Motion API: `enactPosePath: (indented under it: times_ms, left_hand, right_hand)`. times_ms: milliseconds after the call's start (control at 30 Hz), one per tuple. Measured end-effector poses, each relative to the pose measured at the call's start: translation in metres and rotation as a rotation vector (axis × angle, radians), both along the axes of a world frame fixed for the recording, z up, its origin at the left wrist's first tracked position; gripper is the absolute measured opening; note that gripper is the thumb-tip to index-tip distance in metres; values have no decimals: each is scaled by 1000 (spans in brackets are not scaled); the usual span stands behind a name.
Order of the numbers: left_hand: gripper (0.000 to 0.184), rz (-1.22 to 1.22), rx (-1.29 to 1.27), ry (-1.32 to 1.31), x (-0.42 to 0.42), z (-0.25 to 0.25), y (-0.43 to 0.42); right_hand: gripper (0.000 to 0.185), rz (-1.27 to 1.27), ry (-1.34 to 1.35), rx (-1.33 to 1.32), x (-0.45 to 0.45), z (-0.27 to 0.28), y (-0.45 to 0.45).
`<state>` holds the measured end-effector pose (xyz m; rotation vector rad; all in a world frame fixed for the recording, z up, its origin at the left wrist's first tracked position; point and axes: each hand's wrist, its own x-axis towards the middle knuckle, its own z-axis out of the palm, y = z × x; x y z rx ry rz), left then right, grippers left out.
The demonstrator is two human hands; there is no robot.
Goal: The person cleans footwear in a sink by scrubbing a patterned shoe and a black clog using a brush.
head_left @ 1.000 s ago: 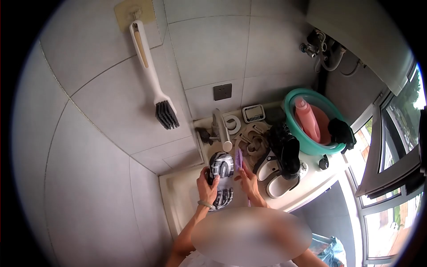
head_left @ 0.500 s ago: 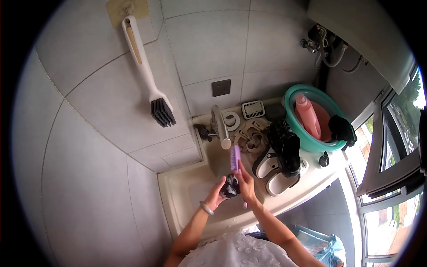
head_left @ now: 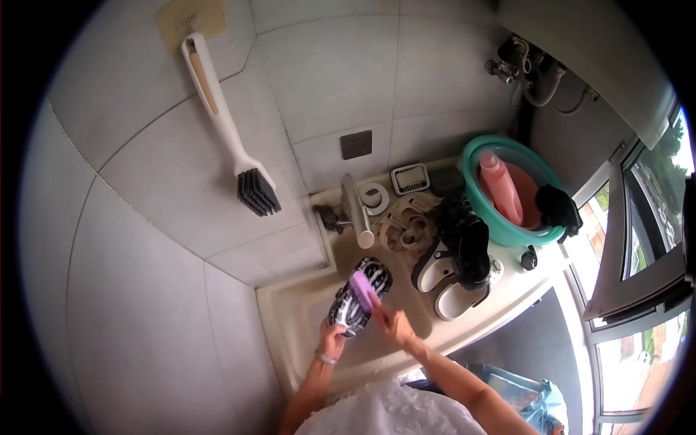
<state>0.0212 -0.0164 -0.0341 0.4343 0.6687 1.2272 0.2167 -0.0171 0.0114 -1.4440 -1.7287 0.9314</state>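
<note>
Over the basin of the sink [head_left: 290,319], a black-and-white shoe [head_left: 377,274] is tilted with what looks like its patterned sole facing up. My left hand [head_left: 332,339] is closed around its lower end. A purple scrubbing brush [head_left: 361,288] lies against the shoe, and my right hand [head_left: 394,326] is wrapped around its handle. The brush's bristles are hidden against the shoe. Just above the shoe, the faucet [head_left: 357,210] points down into the basin.
On the ledge at right are beige sandals [head_left: 406,230], black-and-white sandals [head_left: 458,299] and black shoes [head_left: 471,250]. A teal tub [head_left: 475,163] holds a pink bottle [head_left: 502,190]. A long-handled brush [head_left: 225,116] hangs on the left wall. A soap dish [head_left: 410,178] stands behind.
The shoe has been turned so its patterned face shows. The purple brush, upright above my right hand before, now rests on it. My left hand has moved down and left.
</note>
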Motion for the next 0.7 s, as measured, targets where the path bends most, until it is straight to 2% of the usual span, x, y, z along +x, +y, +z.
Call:
enactPosePath:
  times_ms: [33, 167, 267, 333, 367, 467, 533, 600, 700]
  left_hand:
    - [62, 1, 6, -20, 1, 13, -4]
    - [65, 21, -3, -14, -8, 9, -5]
    - [68, -43, 101, 114, -19, 22, -18]
    - [66, 9, 86, 121, -20, 18, -15]
    - [66, 16, 66, 127, -22, 15, -15]
    - [67, 35, 56, 121, -23, 15, -13]
    - [69, 2, 66, 95, -23, 24, -12]
    - [75, -38, 38, 122, -30, 19, -17]
    - [79, -109, 126, 156, -31, 27, -26]
  right_hand:
    - [45, -42, 1, -49, 4, -6, 12]
    - [40, -194, 95, 18, 2, -26, 44]
    - [35, -283, 129, 20, 14, -44, 55]
    - [30, -185, 82, -29, 15, -30, 44]
    - [37, -128, 143, 31, 8, -43, 34]
    - [41, -37, 93, 40, -20, 12, 0]
    - [46, -22, 38, 88, -17, 9, 6]
    - [41, -92, 18, 10, -4, -23, 32]
    - [39, -223, 75, -19, 24, -28, 67]
